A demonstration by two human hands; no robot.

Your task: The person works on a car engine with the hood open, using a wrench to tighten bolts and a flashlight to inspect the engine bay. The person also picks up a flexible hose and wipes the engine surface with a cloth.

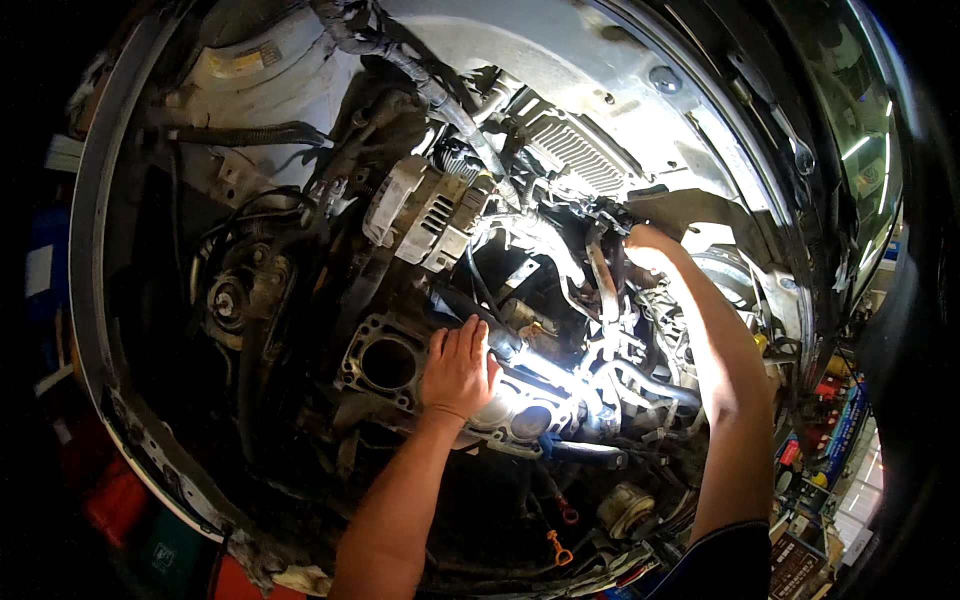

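My left hand [460, 372] lies on top of the engine block [362, 345] with its fingers stretched out. Next to it is an open round cylinder bore [388, 363]. A black flashlight [503, 342] lies by its fingertips, and the beam falls on the block's right end; whether fingers and flashlight touch, I cannot tell. My right arm reaches deep into the engine bay. There my right hand [648, 250] is among dark hoses and wiring [605, 215], its fingers mostly hidden, so what they hold does not show.
A dirty metal alternator [428, 213] sits beyond the block. Left of it is a round pulley-like part [228, 300]. An orange dipstick handle [559, 548] and an oil-filter-like canister [627, 510] are at the near side. Car body edges surround the bay.
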